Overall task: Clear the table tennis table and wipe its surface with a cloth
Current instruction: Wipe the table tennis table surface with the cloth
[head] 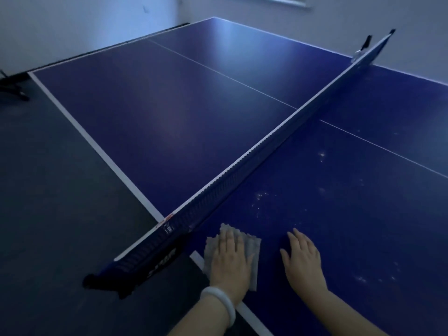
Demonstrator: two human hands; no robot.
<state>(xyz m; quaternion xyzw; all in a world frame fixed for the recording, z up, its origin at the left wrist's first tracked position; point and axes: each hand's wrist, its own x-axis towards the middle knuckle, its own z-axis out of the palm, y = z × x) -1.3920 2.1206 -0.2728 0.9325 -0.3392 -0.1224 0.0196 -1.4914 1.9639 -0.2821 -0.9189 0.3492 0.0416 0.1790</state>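
The blue table tennis table (pixel 169 122) fills the head view, with its net (pixel 266 139) running diagonally from near left to far right. My left hand (pixel 229 259) presses flat on a pale grey cloth (pixel 253 248) at the table's near edge, just right of the net post. My right hand (pixel 303 258) rests flat on the bare surface beside it, fingers straight. Pale specks and smudges (pixel 322 155) dot the surface on the near side of the net.
The net clamp (pixel 135 265) sticks out past the table's edge at the near left. A dark grey floor (pixel 48 190) lies to the left. A dark object (pixel 12 88) sits on the floor at the far left. White walls stand behind the table.
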